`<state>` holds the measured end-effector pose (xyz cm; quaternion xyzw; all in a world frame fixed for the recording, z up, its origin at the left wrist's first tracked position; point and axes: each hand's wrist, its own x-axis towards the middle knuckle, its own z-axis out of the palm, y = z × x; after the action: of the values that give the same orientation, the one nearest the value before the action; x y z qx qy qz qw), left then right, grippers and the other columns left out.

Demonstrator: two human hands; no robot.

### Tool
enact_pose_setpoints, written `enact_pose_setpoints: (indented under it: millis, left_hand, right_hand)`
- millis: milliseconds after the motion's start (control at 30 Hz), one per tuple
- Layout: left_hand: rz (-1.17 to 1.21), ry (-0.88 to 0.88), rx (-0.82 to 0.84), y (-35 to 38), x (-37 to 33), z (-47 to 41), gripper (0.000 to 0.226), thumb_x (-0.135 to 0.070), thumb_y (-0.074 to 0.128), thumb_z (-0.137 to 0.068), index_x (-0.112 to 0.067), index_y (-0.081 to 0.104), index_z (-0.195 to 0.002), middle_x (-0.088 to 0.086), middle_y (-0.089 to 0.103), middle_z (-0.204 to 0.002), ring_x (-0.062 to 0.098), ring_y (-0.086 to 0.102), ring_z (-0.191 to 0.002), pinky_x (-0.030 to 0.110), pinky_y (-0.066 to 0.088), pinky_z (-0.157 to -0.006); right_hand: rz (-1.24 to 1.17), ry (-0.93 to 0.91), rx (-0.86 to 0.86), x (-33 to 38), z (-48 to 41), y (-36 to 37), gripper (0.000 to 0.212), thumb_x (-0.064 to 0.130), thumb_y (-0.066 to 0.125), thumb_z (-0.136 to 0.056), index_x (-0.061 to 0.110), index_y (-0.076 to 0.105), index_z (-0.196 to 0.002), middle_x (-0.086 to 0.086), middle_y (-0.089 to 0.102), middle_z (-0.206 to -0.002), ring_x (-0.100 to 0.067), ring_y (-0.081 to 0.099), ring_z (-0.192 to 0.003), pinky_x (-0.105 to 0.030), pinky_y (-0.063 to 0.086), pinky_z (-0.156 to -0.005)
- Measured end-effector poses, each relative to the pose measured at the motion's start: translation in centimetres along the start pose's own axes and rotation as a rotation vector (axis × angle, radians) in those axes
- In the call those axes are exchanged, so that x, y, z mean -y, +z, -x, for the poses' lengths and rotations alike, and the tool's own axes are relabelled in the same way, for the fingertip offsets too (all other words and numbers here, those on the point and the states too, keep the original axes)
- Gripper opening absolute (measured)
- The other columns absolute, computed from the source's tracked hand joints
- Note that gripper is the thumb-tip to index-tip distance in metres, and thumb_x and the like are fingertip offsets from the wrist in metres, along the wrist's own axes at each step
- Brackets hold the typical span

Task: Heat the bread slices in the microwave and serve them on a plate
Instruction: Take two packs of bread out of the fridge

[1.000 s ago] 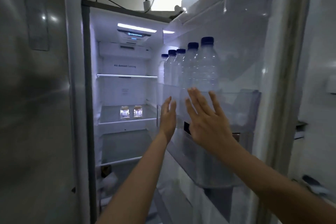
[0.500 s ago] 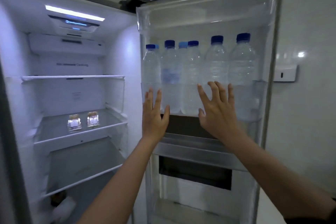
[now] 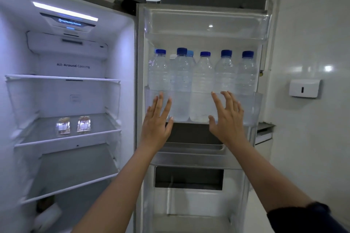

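I face an open fridge [image 3: 75, 66] with its door [image 3: 204, 24] swung wide to the right. My left hand [image 3: 157, 125] and my right hand [image 3: 227, 119] are both raised with fingers spread, in front of the door's bottle shelf [image 3: 253, 108]. Neither hand holds anything. No bread, plate or microwave is in view. Two small clear packs [image 3: 73, 126] sit on the middle glass shelf inside the fridge.
Several water bottles [image 3: 202, 81] with blue caps stand in the door shelf. Glass shelves [image 3: 62, 78] span the fridge interior. A white wall dispenser [image 3: 305, 88] hangs on the tiled wall at right. Something white [image 3: 47, 215] lies at the fridge's lower left.
The view has swung right, from the fridge's inside to face the door. The door has opened wider. Both hands stay raised and spread before the bottle shelf.
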<state>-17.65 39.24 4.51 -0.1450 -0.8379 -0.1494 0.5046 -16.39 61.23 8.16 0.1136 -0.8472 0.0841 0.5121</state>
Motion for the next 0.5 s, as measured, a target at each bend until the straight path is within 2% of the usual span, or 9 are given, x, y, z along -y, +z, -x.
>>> enact_pose_setpoints:
  millis: [100, 200, 267, 367, 500]
  left_hand:
    - [-0.016, 0.005, 0.032, 0.3, -0.4, -0.3, 0.062, -0.029, 0.04, -0.095, -0.022, 0.008, -0.149, -0.004, -0.004, -0.157, 0.012, -0.005, -0.145, 0.037, 0.012, -0.118]
    - [-0.019, 0.005, 0.054, 0.3, -0.8, -0.6, 0.064, -0.024, 0.044, -0.095, -0.023, 0.008, -0.148, -0.003, -0.003, -0.157, 0.014, -0.004, -0.145, 0.039, 0.016, -0.118]
    - [-0.011, 0.02, 0.06, 0.2, -0.9, -0.5, 0.062, -0.023, 0.043, -0.095, -0.022, 0.01, -0.148, -0.003, -0.002, -0.157, 0.013, -0.004, -0.145, 0.036, 0.013, -0.118]
    - [0.023, 0.029, 0.086, 0.0, -0.2, 0.2, 0.061, -0.024, 0.042, -0.096, -0.027, 0.01, -0.148, -0.011, -0.006, -0.155, 0.006, -0.009, -0.143, 0.029, 0.01, -0.116]
    - [0.067, -0.003, 0.144, -0.6, 1.8, 2.0, 0.058, -0.03, 0.036, -0.099, -0.036, 0.004, -0.146, -0.02, -0.009, -0.154, -0.002, -0.007, -0.142, 0.021, 0.022, -0.11]
  right_hand:
    - [-0.067, 0.03, 0.028, -0.8, -0.3, 0.6, 0.077, 0.02, 0.072, -0.074, 0.016, 0.036, -0.142, -0.018, 0.034, -0.147, -0.037, 0.027, -0.139, -0.054, 0.029, -0.108]
    - [-0.145, 0.076, 0.071, -1.1, -0.5, 1.4, 0.076, 0.021, 0.066, -0.081, 0.017, 0.027, -0.147, -0.015, 0.019, -0.155, -0.032, 0.012, -0.145, -0.051, 0.02, -0.115]
    - [-0.199, 0.084, 0.063, -0.8, -0.4, 1.9, 0.075, 0.018, 0.063, -0.084, 0.016, 0.024, -0.147, -0.014, 0.013, -0.157, -0.031, 0.009, -0.146, -0.049, 0.02, -0.115]
    - [-0.277, 0.03, 0.024, 0.4, 0.5, 3.3, 0.07, 0.008, 0.062, -0.081, 0.011, 0.032, -0.144, -0.016, 0.018, -0.155, -0.033, 0.017, -0.144, -0.052, 0.029, -0.112]
    - [-0.42, -0.049, 0.04, 3.8, 2.0, 5.2, 0.052, 0.006, 0.062, -0.082, 0.009, 0.048, -0.132, -0.014, 0.031, -0.15, -0.031, 0.03, -0.139, -0.049, 0.034, -0.11]
